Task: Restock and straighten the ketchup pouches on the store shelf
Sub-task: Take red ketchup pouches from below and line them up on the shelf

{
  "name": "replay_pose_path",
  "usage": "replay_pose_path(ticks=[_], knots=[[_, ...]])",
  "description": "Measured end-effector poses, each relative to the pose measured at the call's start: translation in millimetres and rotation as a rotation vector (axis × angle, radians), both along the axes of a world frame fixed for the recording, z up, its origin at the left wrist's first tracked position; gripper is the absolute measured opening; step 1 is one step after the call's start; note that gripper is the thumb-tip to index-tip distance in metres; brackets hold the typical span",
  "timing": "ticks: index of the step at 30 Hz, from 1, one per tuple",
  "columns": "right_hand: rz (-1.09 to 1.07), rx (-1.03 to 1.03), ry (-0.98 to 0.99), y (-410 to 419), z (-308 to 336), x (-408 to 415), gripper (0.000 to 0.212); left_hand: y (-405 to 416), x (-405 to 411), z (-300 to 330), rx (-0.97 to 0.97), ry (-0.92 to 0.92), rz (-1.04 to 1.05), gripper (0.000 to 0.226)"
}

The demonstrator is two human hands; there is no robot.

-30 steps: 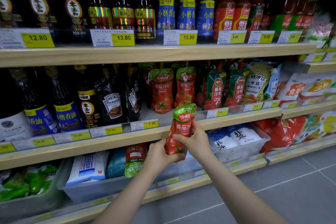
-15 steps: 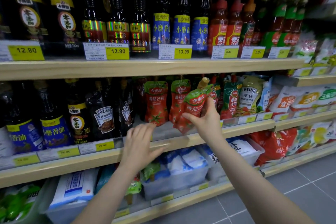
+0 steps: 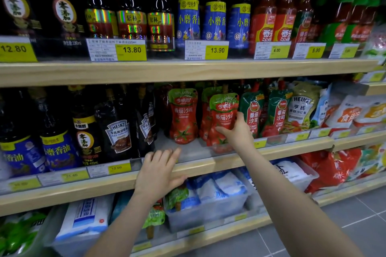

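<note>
My right hand point(image 3: 237, 131) grips a red ketchup pouch with a green top point(image 3: 222, 117), standing upright at the front of the middle shelf point(image 3: 200, 165). Close behind it stands another pouch of the same kind point(image 3: 205, 115), mostly hidden. A third one point(image 3: 183, 117) stands upright to the left, apart from my hand. My left hand point(image 3: 160, 171) rests flat on the shelf's wooden front edge, fingers spread, holding nothing. One more pouch point(image 3: 155, 217) lies on the bottom shelf below my left wrist.
Dark Heinz sauce bottles point(image 3: 119, 129) stand left of the pouches. Green-topped ketchup pouches point(image 3: 252, 115) and a Heinz salad pouch point(image 3: 300, 108) stand to the right. Bottles fill the top shelf. Clear bins point(image 3: 208, 213) with white and blue bags sit below.
My right hand carried the pouch up from in front of the shelf and stood it upright in the row. My left hand let go of it and came down on the shelf edge.
</note>
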State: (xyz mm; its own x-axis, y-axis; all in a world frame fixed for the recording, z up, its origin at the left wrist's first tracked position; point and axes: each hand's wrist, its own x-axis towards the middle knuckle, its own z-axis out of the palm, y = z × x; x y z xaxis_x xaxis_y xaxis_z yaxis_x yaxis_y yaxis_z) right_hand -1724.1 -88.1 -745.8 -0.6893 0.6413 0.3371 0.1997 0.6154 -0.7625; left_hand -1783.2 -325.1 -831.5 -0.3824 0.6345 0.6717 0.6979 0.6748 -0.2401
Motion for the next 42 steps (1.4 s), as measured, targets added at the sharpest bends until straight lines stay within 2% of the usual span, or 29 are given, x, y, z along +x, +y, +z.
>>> replay_pose_path(ticks=[4, 8, 11, 16, 22, 27, 42], knots=[[-0.016, 0.019, 0.027, -0.6, -6.3, -1.1, 0.065, 0.7, 0.1, -0.4, -0.005, 0.005, 0.015, 0.075], [-0.048, 0.004, 0.129, -10.6, -14.8, 4.3, 0.078, 0.3, 0.6, -1.8, 0.017, 0.021, 0.002, 0.075], [-0.113, 0.088, 0.200, -22.4, -22.3, 7.8, 0.084, 0.8, 0.7, -1.8, 0.020, 0.014, 0.003, 0.075], [-0.275, 0.205, 0.150, -34.3, -26.9, 0.9, 0.098, 0.9, 0.0, -3.3, 0.019, 0.012, 0.004, 0.075], [-0.306, 0.189, 0.133, -30.7, -35.4, -4.5, 0.083, 1.0, -1.2, -4.3, 0.030, 0.033, 0.001, 0.075], [-0.284, 0.157, 0.179, -27.0, -37.9, -3.1, 0.080, 0.9, -1.0, -4.7, 0.036, 0.042, -0.006, 0.075], [-0.220, 0.167, 0.166, -16.7, -31.0, 3.8, 0.092, 0.7, 3.8, 1.0, 0.038, 0.026, -0.010, 0.080]])
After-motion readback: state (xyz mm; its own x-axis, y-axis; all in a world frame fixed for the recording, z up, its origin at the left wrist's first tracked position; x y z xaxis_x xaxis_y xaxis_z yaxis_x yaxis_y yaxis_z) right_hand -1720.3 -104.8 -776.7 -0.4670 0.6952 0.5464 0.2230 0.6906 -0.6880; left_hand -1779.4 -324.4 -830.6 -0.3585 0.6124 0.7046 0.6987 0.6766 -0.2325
